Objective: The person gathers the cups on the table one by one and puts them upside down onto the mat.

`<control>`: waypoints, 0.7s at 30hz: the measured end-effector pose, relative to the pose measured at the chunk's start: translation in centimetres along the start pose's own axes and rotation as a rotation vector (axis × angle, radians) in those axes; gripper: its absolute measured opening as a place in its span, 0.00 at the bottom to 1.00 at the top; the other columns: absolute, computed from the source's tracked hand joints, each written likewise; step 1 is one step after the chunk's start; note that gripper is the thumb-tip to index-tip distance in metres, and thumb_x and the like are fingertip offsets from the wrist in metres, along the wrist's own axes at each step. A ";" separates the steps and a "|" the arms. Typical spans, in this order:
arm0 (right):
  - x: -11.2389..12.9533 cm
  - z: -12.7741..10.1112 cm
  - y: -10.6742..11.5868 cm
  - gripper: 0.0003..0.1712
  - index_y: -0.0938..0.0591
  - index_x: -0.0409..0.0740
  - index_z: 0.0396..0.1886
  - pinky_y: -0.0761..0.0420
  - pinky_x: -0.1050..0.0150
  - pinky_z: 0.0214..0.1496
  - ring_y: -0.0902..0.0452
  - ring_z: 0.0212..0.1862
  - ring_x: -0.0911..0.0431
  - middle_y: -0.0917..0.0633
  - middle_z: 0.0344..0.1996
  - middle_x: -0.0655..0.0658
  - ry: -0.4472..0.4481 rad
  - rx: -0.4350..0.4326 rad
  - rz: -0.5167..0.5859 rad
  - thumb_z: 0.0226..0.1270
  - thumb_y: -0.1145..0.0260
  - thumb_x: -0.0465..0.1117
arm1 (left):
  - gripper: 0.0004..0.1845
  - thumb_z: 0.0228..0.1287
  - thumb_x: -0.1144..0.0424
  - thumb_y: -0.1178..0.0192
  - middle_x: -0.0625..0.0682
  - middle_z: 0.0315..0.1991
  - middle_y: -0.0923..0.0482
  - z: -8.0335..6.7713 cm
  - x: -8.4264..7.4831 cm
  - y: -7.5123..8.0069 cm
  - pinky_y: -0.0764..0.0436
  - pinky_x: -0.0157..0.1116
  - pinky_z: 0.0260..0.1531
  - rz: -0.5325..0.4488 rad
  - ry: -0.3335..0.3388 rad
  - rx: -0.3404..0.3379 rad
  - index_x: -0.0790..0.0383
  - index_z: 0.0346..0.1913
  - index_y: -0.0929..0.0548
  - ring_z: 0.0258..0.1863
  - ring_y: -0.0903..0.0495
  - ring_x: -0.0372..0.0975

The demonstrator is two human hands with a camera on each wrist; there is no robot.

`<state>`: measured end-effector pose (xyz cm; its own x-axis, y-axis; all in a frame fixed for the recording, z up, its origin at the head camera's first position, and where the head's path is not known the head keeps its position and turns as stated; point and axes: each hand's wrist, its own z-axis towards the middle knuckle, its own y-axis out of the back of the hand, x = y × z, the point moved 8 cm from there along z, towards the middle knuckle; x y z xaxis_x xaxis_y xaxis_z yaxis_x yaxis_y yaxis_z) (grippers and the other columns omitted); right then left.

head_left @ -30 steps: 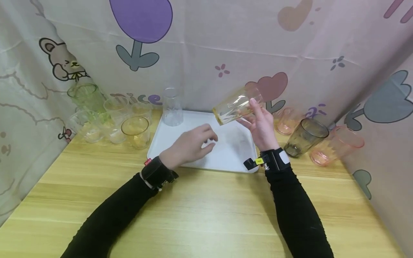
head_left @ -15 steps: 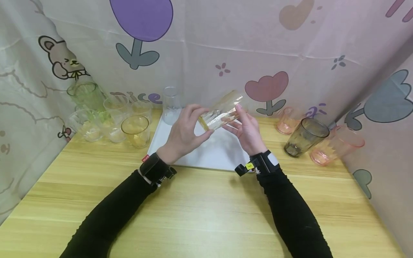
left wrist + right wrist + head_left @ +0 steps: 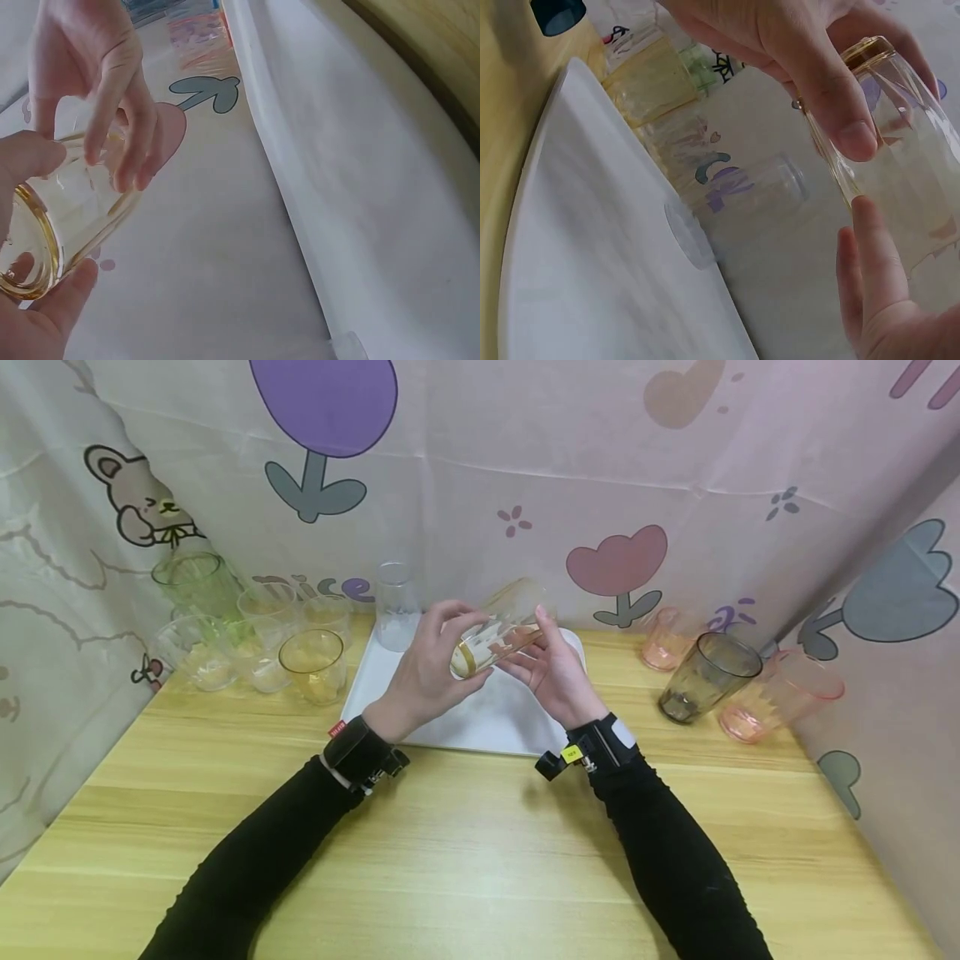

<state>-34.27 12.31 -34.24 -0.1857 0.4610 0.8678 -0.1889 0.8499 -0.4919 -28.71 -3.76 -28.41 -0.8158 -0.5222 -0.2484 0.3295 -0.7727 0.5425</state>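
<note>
1. At your far left, a cluster of clear, green and amber cups [image 3: 255, 635] stands on the wooden table [image 3: 480, 843] against the curtain.
2. Just right of them, a clear tumbler [image 3: 396, 606] stands upside down on the back left corner of the white tray [image 3: 480, 722].
3. Your left hand [image 3: 427, 672] is raised above the tray, thumb and fingers curled round the rim end of the amber glass [image 3: 495, 628]; in the left wrist view the thumb [image 3: 26, 157] lies over the rim and the palm sits beneath it.
4. The amber glass lies tilted in the air between your two hands, above the tray and touching neither tray nor table, its gold-tinted mouth towards you and to the left.
5. Your right hand [image 3: 551, 672] holds the glass's base end, fingers wrapped along its side.
6. At your right, a pink cup [image 3: 663, 639], a smoky grey cup [image 3: 705, 677] and another pink cup [image 3: 780, 697] rest on the table, well apart from your hands.
</note>
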 end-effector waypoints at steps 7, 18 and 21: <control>0.5 -0.1 0.2 0.24 0.25 0.47 0.63 0.15 0.59 0.58 0.15 0.50 0.49 0.22 0.56 0.41 0.032 0.016 -0.010 0.81 0.44 0.58 | 0.37 0.52 0.66 0.21 0.66 0.62 0.30 0.2 -0.2 0.4 0.15 0.46 0.52 0.006 -0.032 -0.019 0.65 0.65 0.27 0.61 0.25 0.55; 4.6 -1.0 2.1 0.39 0.41 0.34 0.80 0.17 0.56 0.62 0.25 0.66 0.42 0.29 0.72 0.35 0.318 -0.119 -0.593 0.81 0.41 0.47 | 0.36 0.56 0.65 0.22 0.65 0.61 0.30 1.3 -0.1 3.3 0.15 0.42 0.48 0.021 -0.029 -0.014 0.66 0.66 0.25 0.52 0.22 0.52; 5.7 -1.4 2.7 0.35 0.33 0.36 0.77 0.17 0.56 0.62 0.23 0.66 0.44 0.26 0.71 0.38 0.352 -0.152 -0.784 0.79 0.38 0.48 | 0.39 0.56 0.64 0.21 0.66 0.62 0.30 1.6 0.2 4.1 0.16 0.42 0.46 0.010 -0.009 -0.013 0.67 0.69 0.27 0.50 0.22 0.51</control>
<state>-34.49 17.61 -30.52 0.2571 -0.2405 0.9360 -0.0021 0.9684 0.2494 -28.33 -6.43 -24.98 -0.8165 -0.5271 -0.2355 0.3443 -0.7721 0.5342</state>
